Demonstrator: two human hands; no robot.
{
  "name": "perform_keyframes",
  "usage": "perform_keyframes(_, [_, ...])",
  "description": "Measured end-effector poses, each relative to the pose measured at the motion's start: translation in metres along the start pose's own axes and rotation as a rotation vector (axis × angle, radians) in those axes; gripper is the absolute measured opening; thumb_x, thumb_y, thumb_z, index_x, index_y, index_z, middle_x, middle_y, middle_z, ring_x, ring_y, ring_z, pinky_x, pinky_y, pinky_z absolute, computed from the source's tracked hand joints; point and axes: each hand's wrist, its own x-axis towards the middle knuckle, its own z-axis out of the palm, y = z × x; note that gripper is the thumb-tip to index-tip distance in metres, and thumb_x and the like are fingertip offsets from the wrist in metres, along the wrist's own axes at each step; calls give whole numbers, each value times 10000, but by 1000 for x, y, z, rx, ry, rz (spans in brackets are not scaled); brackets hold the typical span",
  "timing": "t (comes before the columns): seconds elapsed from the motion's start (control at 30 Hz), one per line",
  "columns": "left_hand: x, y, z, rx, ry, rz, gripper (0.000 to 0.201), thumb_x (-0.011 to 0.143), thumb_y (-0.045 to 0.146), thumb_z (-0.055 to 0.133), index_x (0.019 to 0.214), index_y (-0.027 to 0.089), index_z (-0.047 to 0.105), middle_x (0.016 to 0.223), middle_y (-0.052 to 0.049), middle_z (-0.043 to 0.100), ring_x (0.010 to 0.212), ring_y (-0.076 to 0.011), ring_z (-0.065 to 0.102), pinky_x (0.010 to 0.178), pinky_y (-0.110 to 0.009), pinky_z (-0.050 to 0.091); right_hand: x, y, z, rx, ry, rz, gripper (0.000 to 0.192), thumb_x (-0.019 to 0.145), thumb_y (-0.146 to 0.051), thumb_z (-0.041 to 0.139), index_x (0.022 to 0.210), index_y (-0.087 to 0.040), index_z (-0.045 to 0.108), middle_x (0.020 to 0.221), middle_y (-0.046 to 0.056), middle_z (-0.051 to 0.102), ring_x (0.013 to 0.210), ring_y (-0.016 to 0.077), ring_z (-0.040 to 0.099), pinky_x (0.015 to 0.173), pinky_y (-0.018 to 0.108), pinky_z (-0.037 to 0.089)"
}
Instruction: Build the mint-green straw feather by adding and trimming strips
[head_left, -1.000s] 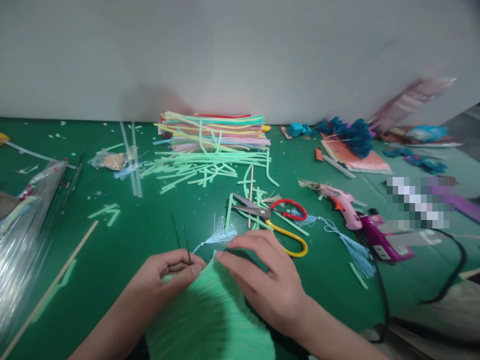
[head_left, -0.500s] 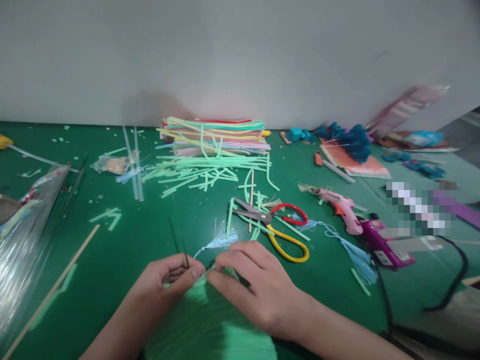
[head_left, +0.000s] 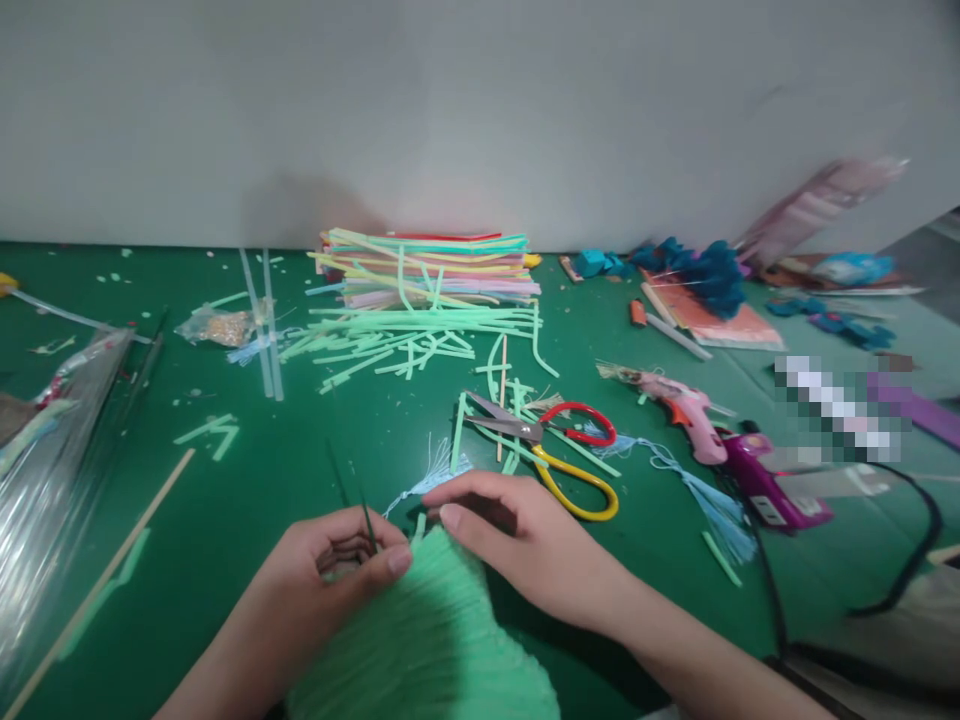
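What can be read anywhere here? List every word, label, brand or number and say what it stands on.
No text can be read.
Purple glue gun: a pale label on its side, too blurred to read.
Pixelated patch by the glue gun: hides what lies there.
Scissors, pink glue gun, straw stack: no markings show.
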Motion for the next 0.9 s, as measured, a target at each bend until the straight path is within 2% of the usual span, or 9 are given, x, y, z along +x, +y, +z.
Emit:
perform_keyframes(0.07, [-1,0,1,-1,18,14,224,733,408,700,692,191,664,617,42,593,618,-127,509,601,-232,367,2,0,-2,194,-142,148,282,902,-419,563,903,-170,696,726,-7,598,630,95,490,568,223,377])
perform_keyframes(0.1, [-2,1,2,1,15,19,233,738,414,694,680,190,662,610,42,589,613,-126,505,599,-233,364,4,1,-2,273,-174,191,299,875,-442,599,855,-159,694,692,-17,574,616,86,466,559,213,358])
perform_keyframes(0.27, [-4,0,3,1,-13,31,240,747,407,686,651,190,655,605,43,591,603,-118,506,596,-230,372,12,1,1,477,-142,319,285,691,-389,796,746,-131,687,657,-19,588,608,74,462,548,197,324])
perform_keyframes(0.43, [-2,-3,-1,20,-72,15,237,760,417,683,682,194,671,643,31,627,624,-124,536,600,-223,395,14,0,2,556,-154,354,292,615,-316,849,769,-133,683,659,-22,592,604,72,474,545,195,312])
perform_keyframes(0.5, [-1,-3,-2,29,-98,7,234,758,418,690,691,194,673,647,31,630,623,-124,539,596,-220,397,13,1,4,578,-138,333,279,622,-303,843,749,-134,662,633,-34,567,585,64,454,539,190,302])
perform_keyframes(0.67, [-1,-3,-1,72,-77,14,263,774,446,669,693,196,676,640,31,623,615,-124,538,586,-220,395,7,10,9,551,-93,219,203,697,-269,786,739,-145,631,619,-45,521,570,62,415,524,188,295])
perform_keyframes(0.77, [-1,-3,-1,90,-72,13,263,778,453,661,705,201,687,654,26,639,635,-136,558,599,-226,411,2,13,9,425,-43,143,128,738,-238,739,758,-153,645,586,-54,488,538,63,395,490,185,297])
perform_keyframes(0.9, [0,-3,-3,95,-77,10,264,782,456,652,723,202,697,667,19,660,646,-144,575,605,-232,420,-5,12,8,125,54,-96,68,773,-208,679,808,-149,676,723,-1,598,596,83,514,532,198,418])
